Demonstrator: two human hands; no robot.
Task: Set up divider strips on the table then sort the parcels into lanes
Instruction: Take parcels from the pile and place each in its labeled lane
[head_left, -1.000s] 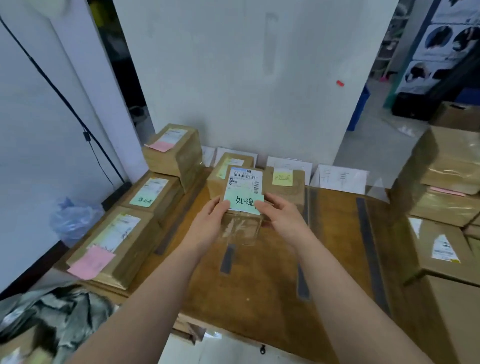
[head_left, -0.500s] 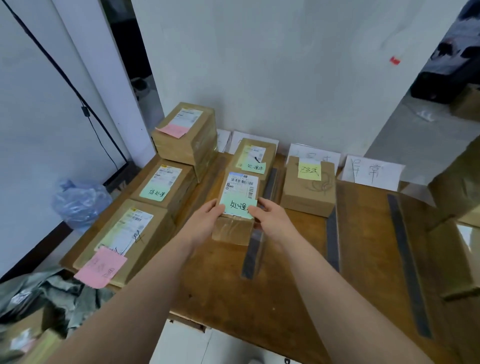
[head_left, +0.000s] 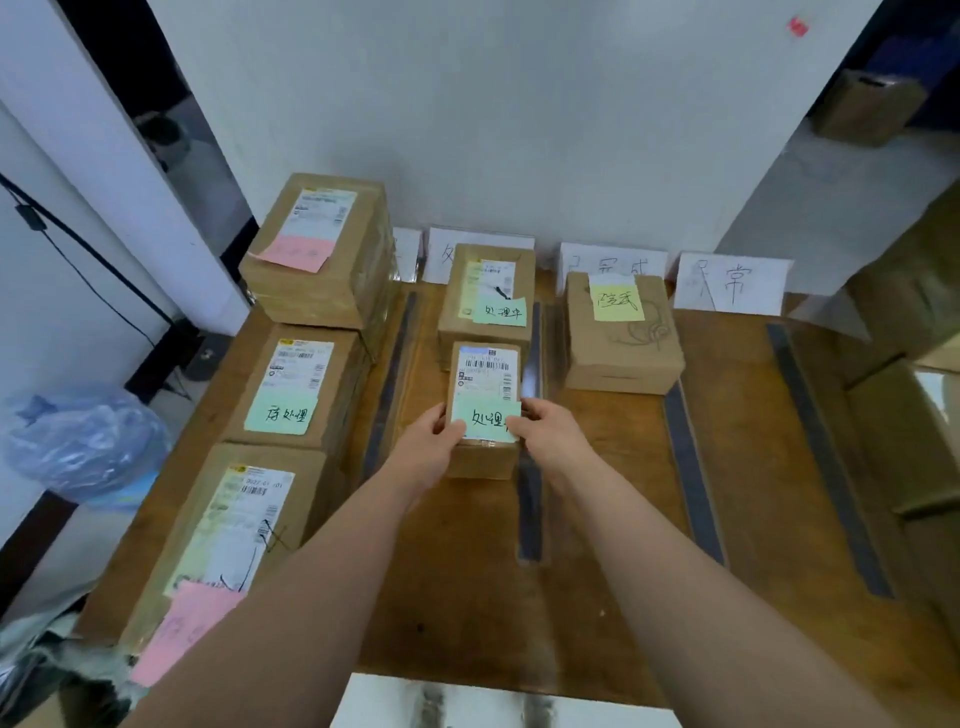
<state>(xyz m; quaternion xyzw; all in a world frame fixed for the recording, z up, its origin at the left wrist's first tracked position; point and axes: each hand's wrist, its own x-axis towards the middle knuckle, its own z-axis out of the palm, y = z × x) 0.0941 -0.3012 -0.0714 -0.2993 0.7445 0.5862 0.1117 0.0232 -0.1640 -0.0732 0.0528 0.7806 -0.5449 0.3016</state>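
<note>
A small brown parcel (head_left: 485, 382) with a white label and a green note rests on the wooden table (head_left: 467, 597) in the second lane. My left hand (head_left: 431, 449) grips its near left corner and my right hand (head_left: 553, 441) grips its near right corner. Behind it sits another green-noted parcel (head_left: 488, 301). A parcel with a yellow note (head_left: 621, 338) lies in the third lane. Three larger parcels fill the left lane: pink-noted at the back (head_left: 322, 249), green-noted in the middle (head_left: 296, 389), pink-noted nearest (head_left: 223, 540). Dark divider strips (head_left: 387, 389) (head_left: 530, 509) (head_left: 691, 467) (head_left: 826, 457) separate the lanes.
White handwritten lane signs (head_left: 732, 283) lean on the wall at the table's far edge. More stacked boxes (head_left: 914, 415) stand at the right. A blue plastic bag (head_left: 83, 441) lies on the floor to the left.
Both hands lowered the green-noted parcel from the air into the second lane, in front of the other green-noted parcel. The view shifted left and down.
</note>
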